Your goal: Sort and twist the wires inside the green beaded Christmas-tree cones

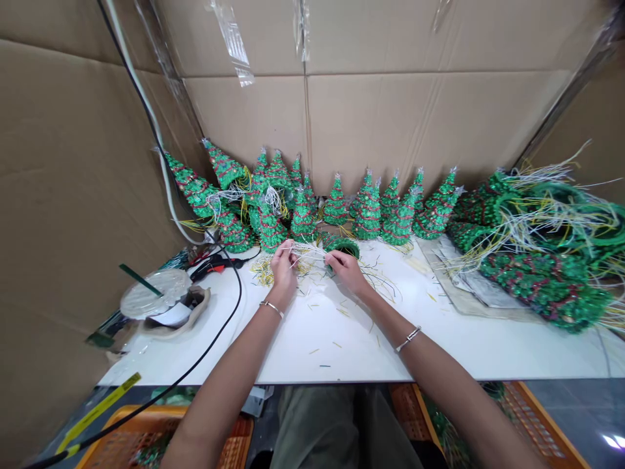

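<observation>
Between my two hands runs a loose bundle of thin white wires [310, 250] above the table. My left hand [284, 266] pinches the left end of the wires. Closed fingers of my right hand [344, 267] grip their right end. Just behind the right hand lies a small green tinsel tree [349, 246] on its side, its hollow open base showing; the wires seem to come from near it, though the hand partly hides this. Under and around my hands are yellow wire scraps [266, 272] and dark wire ends [383, 283].
Several upright tinsel trees [367, 215] line the cardboard wall [390, 117]. At right lies a heap of larger trees [547, 280] with trailing wires. A red-and-black tool [215, 266], a plastic-lidded container [156, 293] and a black cable [215, 345] are left. Orange crates [234, 443] stand below.
</observation>
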The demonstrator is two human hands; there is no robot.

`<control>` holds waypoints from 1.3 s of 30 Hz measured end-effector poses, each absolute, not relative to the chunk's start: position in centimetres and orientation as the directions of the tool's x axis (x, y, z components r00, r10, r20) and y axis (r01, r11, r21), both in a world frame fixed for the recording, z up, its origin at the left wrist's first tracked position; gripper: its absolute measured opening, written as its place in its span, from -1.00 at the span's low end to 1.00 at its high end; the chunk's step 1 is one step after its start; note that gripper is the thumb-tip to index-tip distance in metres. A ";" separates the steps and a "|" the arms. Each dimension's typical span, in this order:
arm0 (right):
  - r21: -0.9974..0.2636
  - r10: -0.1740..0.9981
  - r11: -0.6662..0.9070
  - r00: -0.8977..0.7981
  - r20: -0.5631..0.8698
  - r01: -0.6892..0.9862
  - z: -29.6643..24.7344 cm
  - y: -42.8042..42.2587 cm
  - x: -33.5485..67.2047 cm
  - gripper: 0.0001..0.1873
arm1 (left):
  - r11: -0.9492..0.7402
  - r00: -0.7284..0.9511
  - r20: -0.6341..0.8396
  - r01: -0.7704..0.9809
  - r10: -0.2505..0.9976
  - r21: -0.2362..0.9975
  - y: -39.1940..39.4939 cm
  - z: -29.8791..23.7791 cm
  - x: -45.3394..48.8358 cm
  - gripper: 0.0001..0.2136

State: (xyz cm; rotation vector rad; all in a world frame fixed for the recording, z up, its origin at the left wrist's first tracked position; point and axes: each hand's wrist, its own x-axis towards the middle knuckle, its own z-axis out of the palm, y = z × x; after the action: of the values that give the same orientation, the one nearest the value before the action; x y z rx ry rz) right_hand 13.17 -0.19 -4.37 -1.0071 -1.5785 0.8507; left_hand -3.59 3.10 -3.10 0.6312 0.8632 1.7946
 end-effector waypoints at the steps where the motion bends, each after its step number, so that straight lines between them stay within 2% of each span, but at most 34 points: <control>1: -0.902 0.919 0.392 -0.107 0.378 0.179 -4.4 -0.2 13.2 -0.57 | -0.242 -0.377 0.016 -0.560 0.926 0.792 3.1 -3.0 -3.9 -0.77; 4: -0.917 0.929 0.370 -0.077 0.362 0.152 -4.3 -0.3 13.1 -0.57 | -0.259 -0.407 0.045 -0.489 0.912 0.833 3.0 -2.9 -4.4 -0.76; 8: -0.923 0.935 0.354 -0.060 0.348 0.150 -4.1 -0.6 12.7 -0.60 | -0.319 -0.372 0.192 -0.318 0.908 0.893 2.7 -3.2 -3.5 -0.76; 11: -0.926 0.936 0.350 -0.034 0.349 0.141 -4.1 -0.6 12.5 -0.60 | -0.355 -0.268 0.295 -0.211 0.917 0.911 2.3 -3.1 -2.5 -0.78; 14: -0.926 0.935 0.354 -0.023 0.354 0.133 -4.1 -0.7 12.4 -0.60 | -0.345 -0.146 0.325 -0.147 0.935 0.927 1.7 -2.6 -2.1 -0.83; 17: -0.915 0.927 0.373 -0.034 0.372 0.153 -4.2 -0.8 12.4 -0.61 | -0.345 -0.121 0.328 -0.163 0.937 0.924 1.4 -2.2 -2.2 -0.82; 25: -0.887 0.912 0.408 -0.053 0.407 0.216 -4.1 -0.8 12.4 -0.60 | -0.324 -0.213 0.277 -0.231 0.937 0.917 1.3 -2.3 -2.0 -0.77; 31: -0.902 0.918 0.397 -0.083 0.389 0.167 -4.6 -0.3 12.7 -0.57 | -0.285 -0.258 0.203 -0.337 0.945 0.898 1.5 -2.1 -2.0 -0.66; 39: -0.901 0.914 0.404 -0.115 0.389 0.157 -4.5 -0.2 12.9 -0.58 | -0.258 -0.282 0.154 -0.382 0.947 0.888 1.8 -2.2 -2.2 -0.64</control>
State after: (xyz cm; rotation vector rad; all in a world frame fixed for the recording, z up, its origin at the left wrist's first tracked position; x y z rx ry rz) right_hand 12.91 -0.22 -4.54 -0.9802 -1.5643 0.8645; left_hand -2.19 1.77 -2.18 0.9006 0.9400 1.7199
